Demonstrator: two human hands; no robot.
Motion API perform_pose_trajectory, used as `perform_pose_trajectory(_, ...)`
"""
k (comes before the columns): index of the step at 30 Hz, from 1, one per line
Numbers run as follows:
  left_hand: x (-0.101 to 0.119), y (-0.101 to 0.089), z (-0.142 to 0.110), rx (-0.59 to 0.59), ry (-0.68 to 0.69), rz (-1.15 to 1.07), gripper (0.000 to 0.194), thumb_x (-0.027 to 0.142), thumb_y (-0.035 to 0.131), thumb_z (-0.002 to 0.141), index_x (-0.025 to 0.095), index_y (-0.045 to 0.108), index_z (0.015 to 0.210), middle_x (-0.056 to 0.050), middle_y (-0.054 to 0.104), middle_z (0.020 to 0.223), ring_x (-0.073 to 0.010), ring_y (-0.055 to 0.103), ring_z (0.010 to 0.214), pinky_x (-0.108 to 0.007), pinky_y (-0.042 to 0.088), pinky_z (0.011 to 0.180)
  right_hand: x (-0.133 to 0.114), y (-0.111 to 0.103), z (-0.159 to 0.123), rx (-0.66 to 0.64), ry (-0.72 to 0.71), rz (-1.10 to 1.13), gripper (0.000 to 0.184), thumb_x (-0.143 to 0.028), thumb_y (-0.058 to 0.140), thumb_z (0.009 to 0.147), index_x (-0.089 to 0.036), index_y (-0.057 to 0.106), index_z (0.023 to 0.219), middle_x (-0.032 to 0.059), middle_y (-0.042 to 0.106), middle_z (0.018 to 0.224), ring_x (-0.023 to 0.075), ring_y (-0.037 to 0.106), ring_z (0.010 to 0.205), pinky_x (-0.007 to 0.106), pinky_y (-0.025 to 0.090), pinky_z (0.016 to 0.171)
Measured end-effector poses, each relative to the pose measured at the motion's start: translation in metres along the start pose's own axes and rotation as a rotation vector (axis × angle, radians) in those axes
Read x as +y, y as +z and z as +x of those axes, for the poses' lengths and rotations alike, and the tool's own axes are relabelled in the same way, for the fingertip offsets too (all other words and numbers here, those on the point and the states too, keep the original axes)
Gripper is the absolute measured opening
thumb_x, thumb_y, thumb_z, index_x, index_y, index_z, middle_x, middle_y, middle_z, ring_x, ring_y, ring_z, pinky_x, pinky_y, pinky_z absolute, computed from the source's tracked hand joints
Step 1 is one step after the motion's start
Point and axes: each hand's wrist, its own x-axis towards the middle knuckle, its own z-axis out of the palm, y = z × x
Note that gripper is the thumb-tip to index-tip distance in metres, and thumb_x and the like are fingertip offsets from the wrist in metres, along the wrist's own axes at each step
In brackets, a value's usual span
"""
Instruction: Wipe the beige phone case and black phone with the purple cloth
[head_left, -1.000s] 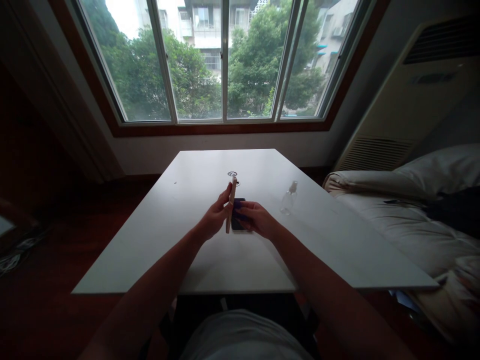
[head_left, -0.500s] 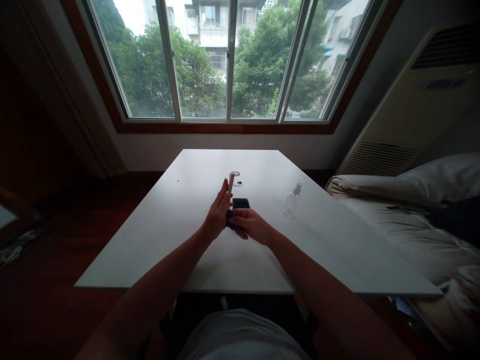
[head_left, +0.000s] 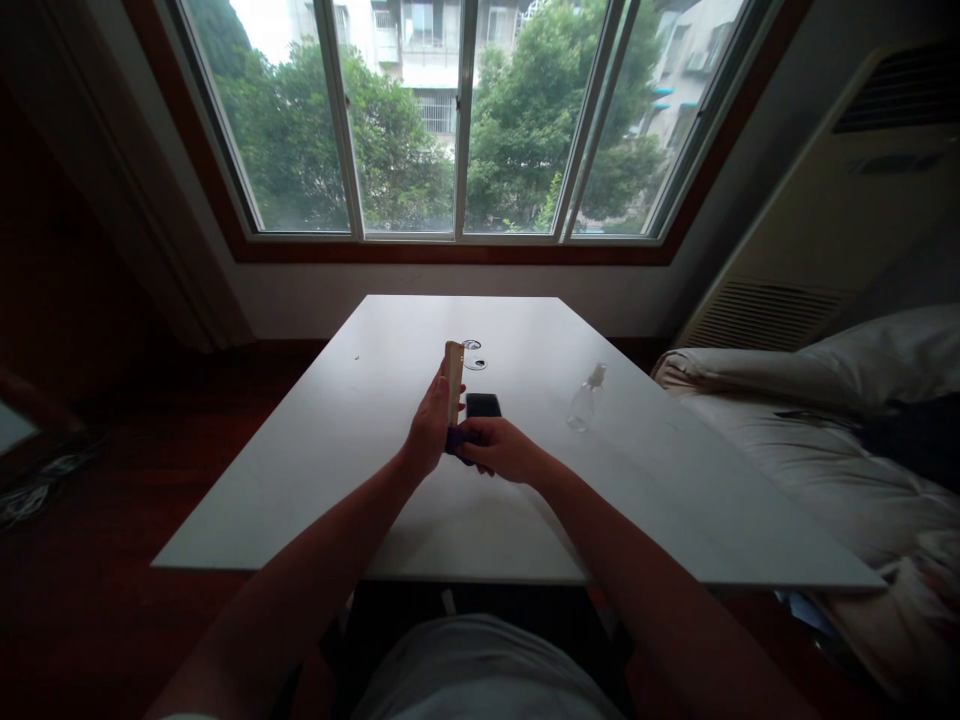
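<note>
My left hand (head_left: 427, 428) holds a flat, tan, rectangular slab (head_left: 454, 372) upright on its long edge, fingers wrapped behind it; its exact kind does not show. My right hand (head_left: 511, 450) is closed on a dark purple cloth (head_left: 454, 440), pressed against the slab's lower end. Part of the cloth is hidden by the fingers. Just beyond the right hand, a black rectangular object (head_left: 482, 404) lies on the white table (head_left: 300, 470), its near part covered by the hand.
A clear spray bottle (head_left: 585, 402) stands on the table to the right. Two round fittings (head_left: 475, 364) sit in the tabletop past my hands. A padded seat with pale covers (head_left: 780, 440) borders the table's right side, and a window (head_left: 405, 150) is behind the table.
The tan slab has turned so that more of its broad face shows, and it has shifted slightly left. The right hand stays at its lower end with the purple cloth.
</note>
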Motion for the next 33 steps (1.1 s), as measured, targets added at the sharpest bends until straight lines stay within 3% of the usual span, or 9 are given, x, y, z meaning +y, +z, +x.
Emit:
perform_pose_trajectory(7,-0.011,0.002,0.004,0.054,-0.151,-0.110,0.076,0.074,0.046,0.092,0.018,0.055,0.143,-0.014,0.066,0.124,-0.0235,0.065,0.095,-0.036,0.053,0.081,0.005,-0.008,-0.002,0.140,-0.008,-0.198,0.016,-0.028,0.063,0.084,-0.017,0.067,0.094,-0.0010,0.064,0.070,0.0108,0.055,0.056,0.022,0.041,0.051)
perform_pose_trajectory(14,-0.009,0.005,0.005,0.050,-0.169,-0.197,0.073,0.076,0.052,0.088,0.014,0.065,0.125,-0.015,0.067,0.122,-0.0228,0.066,0.099,-0.034,0.054,0.081,0.013,-0.010,0.005,0.412,-0.078,-0.447,0.018,-0.033,0.065,0.083,-0.018,0.070,0.091,0.0004,0.068,0.076,0.0130,0.055,0.063,0.025,0.038,0.057)
perform_pose_trajectory(20,-0.010,0.005,0.005,0.017,-0.185,-0.174,0.077,0.078,0.051,0.087,0.011,0.067,0.122,-0.014,0.068,0.112,-0.0221,0.065,0.094,-0.030,0.052,0.073,0.014,-0.005,0.007,0.502,-0.025,-0.306,0.017,-0.036,0.067,0.083,-0.019,0.065,0.085,0.0016,0.067,0.071,0.0144,0.058,0.058,0.024,0.042,0.049)
perform_pose_trajectory(29,-0.017,0.008,0.000,-0.159,-0.094,-0.013,0.062,0.068,0.047,0.096,0.018,0.068,0.127,-0.009,0.070,0.102,-0.0233,0.063,0.097,-0.034,0.051,0.084,0.008,-0.010,0.007,0.704,0.017,-0.068,0.027,-0.045,0.068,0.083,-0.020,0.062,0.088,0.0015,0.066,0.068,0.0159,0.058,0.050,0.026,0.047,0.039)
perform_pose_trajectory(33,-0.015,0.010,-0.003,-0.236,-0.113,0.016,0.062,0.066,0.048,0.096,0.022,0.064,0.137,-0.009,0.071,0.109,-0.0257,0.064,0.101,-0.036,0.051,0.088,0.006,-0.020,0.006,0.820,-0.032,-0.020,0.036,-0.053,0.069,0.082,-0.019,0.061,0.091,0.0043,0.068,0.073,0.0178,0.062,0.056,0.027,0.048,0.041)
